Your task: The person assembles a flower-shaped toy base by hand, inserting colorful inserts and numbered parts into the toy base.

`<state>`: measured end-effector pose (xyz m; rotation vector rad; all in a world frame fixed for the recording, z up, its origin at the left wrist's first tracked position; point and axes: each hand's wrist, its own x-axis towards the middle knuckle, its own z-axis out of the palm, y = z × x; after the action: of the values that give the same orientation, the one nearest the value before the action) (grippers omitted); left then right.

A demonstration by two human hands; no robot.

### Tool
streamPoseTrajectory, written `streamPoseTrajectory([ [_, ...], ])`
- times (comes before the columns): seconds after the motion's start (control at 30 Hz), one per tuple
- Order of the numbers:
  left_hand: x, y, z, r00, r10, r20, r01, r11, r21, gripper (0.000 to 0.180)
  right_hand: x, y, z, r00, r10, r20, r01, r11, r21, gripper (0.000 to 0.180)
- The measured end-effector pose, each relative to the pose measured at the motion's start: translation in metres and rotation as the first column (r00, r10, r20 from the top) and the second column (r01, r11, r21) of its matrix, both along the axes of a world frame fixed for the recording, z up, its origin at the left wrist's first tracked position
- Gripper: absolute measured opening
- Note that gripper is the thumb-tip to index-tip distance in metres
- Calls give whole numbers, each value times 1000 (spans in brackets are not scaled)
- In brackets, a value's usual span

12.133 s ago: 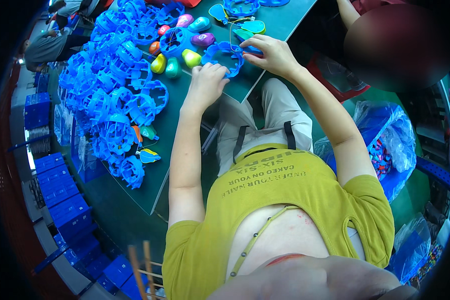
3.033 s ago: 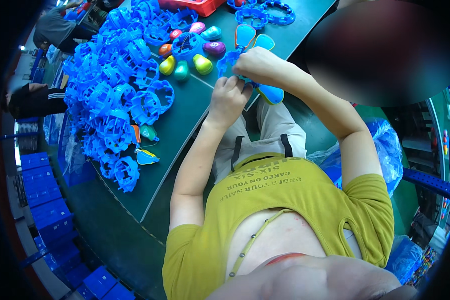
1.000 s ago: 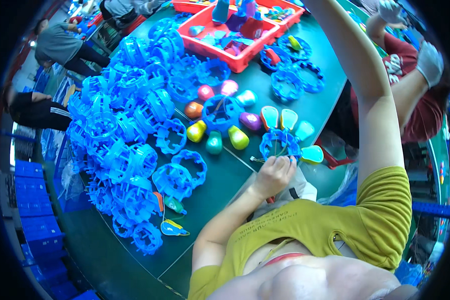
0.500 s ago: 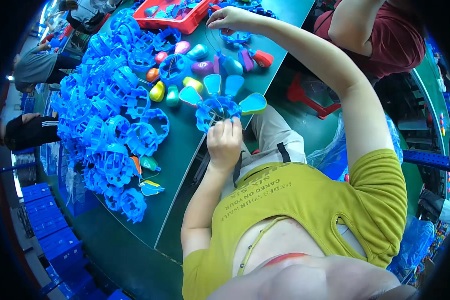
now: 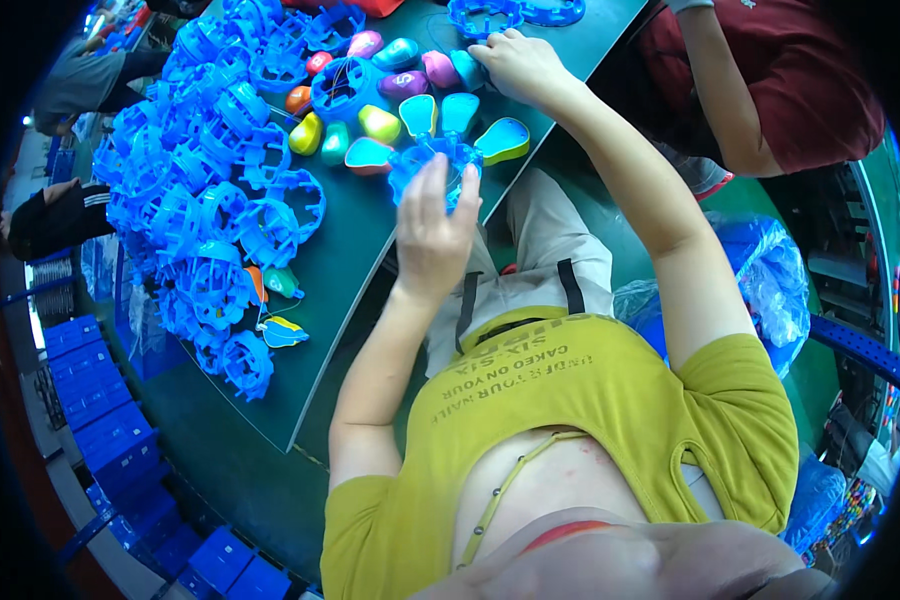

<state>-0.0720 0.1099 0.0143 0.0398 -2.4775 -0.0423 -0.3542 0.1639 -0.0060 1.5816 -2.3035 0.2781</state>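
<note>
A blue plastic ring with several petal-like pieces standing out from it sits near the table's edge. Among these petals are a blue-faced one with a yellow rim and a light blue one. My left hand is against the ring's near side, fingers stretched and thumb apart, partly covering it. Farther off, my right hand curls its fingers on a teal drop-shaped piece; its palm hides what is beneath. Beside that piece lie a pink drop-shaped piece and a purple one.
A large heap of blue rings covers the table's left side. A single ring stands among yellow, orange and pink pieces. More rings lie at the far edge, near a red tray. A person in dark red is at the right.
My right hand has come back from beside the red tray to the coloured pieces. My left fingers have straightened from their grip on the ring. The whole view has shifted.
</note>
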Motion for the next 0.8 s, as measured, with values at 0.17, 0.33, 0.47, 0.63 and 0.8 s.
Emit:
streamPoseTrajectory([
  [0.17, 10, -34, 3, 985, -145, 93, 137, 987, 82, 55, -19, -7, -5, 995, 22, -94, -15, 997, 82, 23],
  [0.33, 2, -26, 8, 939, -202, 277, 180, 978, 103, 44, -15, 18, 56, 930, -5, 368, 97, 968, -232, 43],
  [0.47, -6, -17, -5, 961, -110, 253, 90, 992, 88, 35, 58, 71, 57, 658, 368, 657, -18, 880, -475, 34],
  [0.63, -8, -13, -10, 975, -87, 206, 69, 993, 91, 29, 122, 102, 21, 682, 284, 674, -122, 953, -279, 40],
  [0.8, -8, -15, -11, 976, -85, 200, 69, 994, 87, 27, 126, 101, 28, 728, 252, 637, -121, 962, -244, 37],
])
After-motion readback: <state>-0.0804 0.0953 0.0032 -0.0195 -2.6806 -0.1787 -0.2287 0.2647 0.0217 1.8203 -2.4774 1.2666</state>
